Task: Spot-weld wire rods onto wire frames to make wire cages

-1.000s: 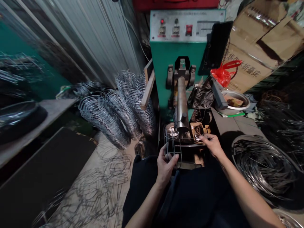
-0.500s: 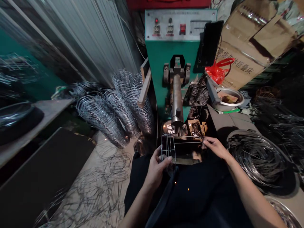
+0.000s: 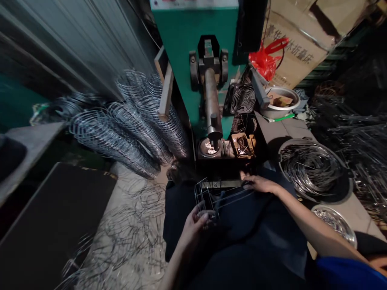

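Observation:
My left hand (image 3: 196, 219) is closed on a small wire frame (image 3: 203, 197) above my dark-clothed lap. Thin wires stretch from the frame to my right hand (image 3: 261, 184), whose fingers pinch their far end. Beyond both hands stands a green machine (image 3: 178, 32) with a thick metal cylinder (image 3: 213, 102) pointing toward me. Below the cylinder's tip is a round dish (image 3: 203, 149), and beside it a small carton (image 3: 240, 146) of dark metal pieces.
Stacks of wire rings (image 3: 121, 141) lean left of the machine, with loose wire rings (image 3: 133, 229) on the floor. At right are a tub of wires (image 3: 311, 167), a bowl of small metal parts (image 3: 332, 219) and a white bowl (image 3: 279, 109) near a cardboard box (image 3: 290, 48).
The view has tilted down and shifted right. Both hands have drawn back from the machine toward my lap, with the wire frame now lower and tilted.

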The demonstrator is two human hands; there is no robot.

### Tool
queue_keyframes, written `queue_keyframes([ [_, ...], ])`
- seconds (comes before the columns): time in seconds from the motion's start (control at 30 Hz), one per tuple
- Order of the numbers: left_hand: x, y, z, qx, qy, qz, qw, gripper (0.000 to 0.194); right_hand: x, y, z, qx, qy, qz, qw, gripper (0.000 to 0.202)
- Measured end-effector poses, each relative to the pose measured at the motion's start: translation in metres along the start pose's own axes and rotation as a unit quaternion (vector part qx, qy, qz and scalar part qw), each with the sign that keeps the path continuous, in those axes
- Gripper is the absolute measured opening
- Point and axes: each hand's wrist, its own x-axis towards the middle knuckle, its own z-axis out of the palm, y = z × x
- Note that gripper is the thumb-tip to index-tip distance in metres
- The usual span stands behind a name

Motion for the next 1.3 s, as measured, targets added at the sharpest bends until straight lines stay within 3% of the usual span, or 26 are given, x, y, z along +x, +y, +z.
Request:
queue_keyframes([
  [0.1, 0.004, 0.001, 0.012, -0.001, 0.013, 0.053, 0.999, 0.088, 0.000, -0.012, -0.012, -0.018, 0.016, -0.082, 0.996, 0.039],
  [0.2, 0.019, 0.021, 0.031, -0.012, 0.026, 0.124, 0.992, 0.082, 0.005, -0.029, -0.023, 0.073, 0.035, -0.091, 0.993, 0.045],
  [0.4, 0.050, 0.061, 0.064, -0.003, 0.030, 0.229, 0.973, 0.082, 0.031, -0.055, -0.041, 0.128, 0.188, -0.152, 0.962, 0.050],
  [0.57, 0.060, 0.075, 0.079, -0.009, 0.034, 0.243, 0.969, 0.085, 0.052, -0.065, -0.055, 0.124, 0.234, -0.148, 0.953, 0.051],
  [0.8, 0.071, 0.077, 0.083, -0.002, 0.044, 0.241, 0.969, 0.085, 0.068, -0.056, -0.063, 0.131, 0.252, -0.133, 0.949, 0.051],
  [1.3, 0.082, 0.080, 0.092, -0.007, 0.031, 0.262, 0.965, 0.087, 0.074, -0.063, -0.073, 0.150, 0.278, -0.119, 0.941, 0.058],
])
